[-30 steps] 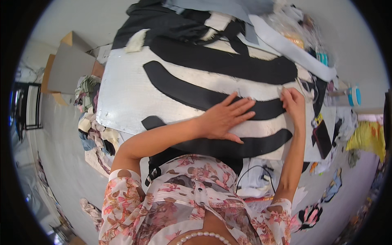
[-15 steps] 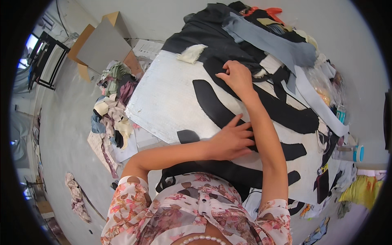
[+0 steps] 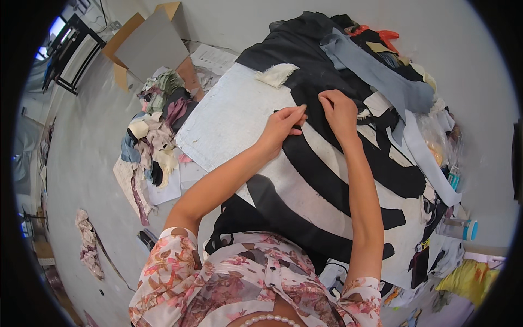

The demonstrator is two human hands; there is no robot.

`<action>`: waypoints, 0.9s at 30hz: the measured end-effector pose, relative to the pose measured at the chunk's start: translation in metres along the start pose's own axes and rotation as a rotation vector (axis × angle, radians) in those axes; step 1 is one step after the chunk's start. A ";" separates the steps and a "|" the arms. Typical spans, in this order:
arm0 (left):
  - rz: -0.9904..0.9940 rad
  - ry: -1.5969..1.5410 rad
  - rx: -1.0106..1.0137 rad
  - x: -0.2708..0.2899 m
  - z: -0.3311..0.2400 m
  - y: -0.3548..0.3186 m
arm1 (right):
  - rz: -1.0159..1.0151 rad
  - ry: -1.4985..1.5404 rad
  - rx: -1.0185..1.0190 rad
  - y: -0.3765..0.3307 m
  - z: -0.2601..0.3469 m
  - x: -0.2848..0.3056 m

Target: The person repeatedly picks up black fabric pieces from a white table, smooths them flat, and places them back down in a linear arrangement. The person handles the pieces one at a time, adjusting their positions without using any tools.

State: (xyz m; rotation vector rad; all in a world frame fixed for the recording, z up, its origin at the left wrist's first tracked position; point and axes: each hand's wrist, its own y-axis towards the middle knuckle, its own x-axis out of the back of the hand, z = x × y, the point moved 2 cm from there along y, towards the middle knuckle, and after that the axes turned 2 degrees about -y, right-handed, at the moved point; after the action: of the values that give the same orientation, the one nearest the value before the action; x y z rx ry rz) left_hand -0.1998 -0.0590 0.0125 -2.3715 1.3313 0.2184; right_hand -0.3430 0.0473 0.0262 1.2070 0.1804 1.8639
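Three curved black fabric strips lie on a white board (image 3: 218,114). My left hand (image 3: 282,129) is over the far end of the middle strip (image 3: 310,163), its thumb and index finger pinched; what is between them is too small to make out. To its right, my right hand (image 3: 341,114) rests over the far strip (image 3: 381,163), with fingers curled together and their tips partly hidden. The near strip (image 3: 294,218) lies close to my body, a little below my left forearm.
A large black cloth (image 3: 310,49) covers the board's far end, with a frayed cream scrap (image 3: 277,75) on it. A grey-blue strip (image 3: 376,65) and white strip (image 3: 430,169) lie at right. Fabric scraps (image 3: 155,141) and a cardboard box (image 3: 152,52) sit on the left floor.
My left hand has gone from lying spread on the middle strip to pinching at its far end. My right hand has shifted slightly right. More of the near strip shows.
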 end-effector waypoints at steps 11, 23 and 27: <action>0.051 -0.078 -0.370 -0.048 -0.038 0.014 | 0.302 0.734 -0.182 -0.011 0.004 0.060; 0.271 -0.177 -0.217 -0.101 -0.032 0.000 | 0.172 0.047 -0.665 -0.161 -0.049 0.320; 0.320 -0.078 -0.050 -0.075 -0.035 -0.025 | 0.181 0.216 -0.812 -0.219 0.011 0.315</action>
State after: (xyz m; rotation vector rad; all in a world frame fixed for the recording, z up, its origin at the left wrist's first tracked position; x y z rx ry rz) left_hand -0.2209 -0.0034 0.0759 -2.1532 1.6795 0.4357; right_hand -0.2486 0.4064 0.1237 0.4701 -0.5425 1.9208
